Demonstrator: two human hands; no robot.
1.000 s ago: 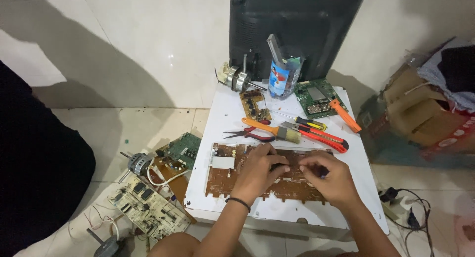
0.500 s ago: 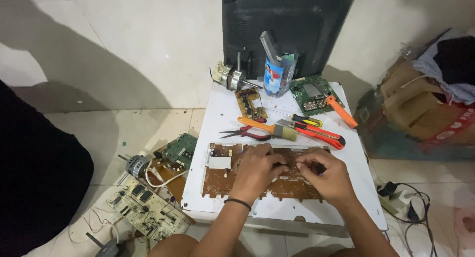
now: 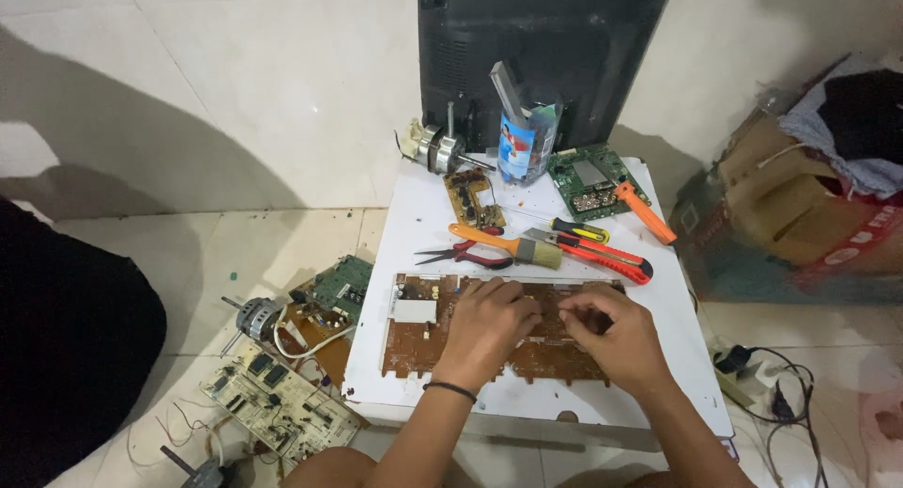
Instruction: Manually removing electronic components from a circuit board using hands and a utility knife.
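1. Head view, the main relation: one long brown circuit board (image 3: 423, 342) is lying flat on the white counter (image 3: 414, 234), directly beneath both hands. Its long axis is running side to side, from beyond the left hand's outer edge to beyond the right hand's outer edge.

2. Head view, hands: the left hand (image 3: 484, 321) is resting palm-down on the board's middle, fingers curled and pressing along its far edge. The right hand (image 3: 616, 330) is sitting just beside it, fingertips drawn narrow as if pinching something small on the board; what they are gripping is too small to tell. Both are touching the board; the left is covering more of its middle.

3. Head view, farther out from the hands on the counter: one pair of red-handled pliers (image 3: 466, 255), one brush (image 3: 508, 246) with an orange handle, one red utility knife (image 3: 602, 255), one orange utility knife (image 3: 647, 213), one small black-and-yellow tool (image 3: 578, 229), one small brown board (image 3: 473, 198), one green board (image 3: 593, 180), one transparent cup (image 3: 527, 142) holding tools, and one small motor (image 3: 440, 149).

4. Head view, off to the left hand's side on the floor: three more boards (image 3: 277, 403) and one motor (image 3: 252, 317) are lying there. One dark television back (image 3: 541, 46) is standing beyond the counter.
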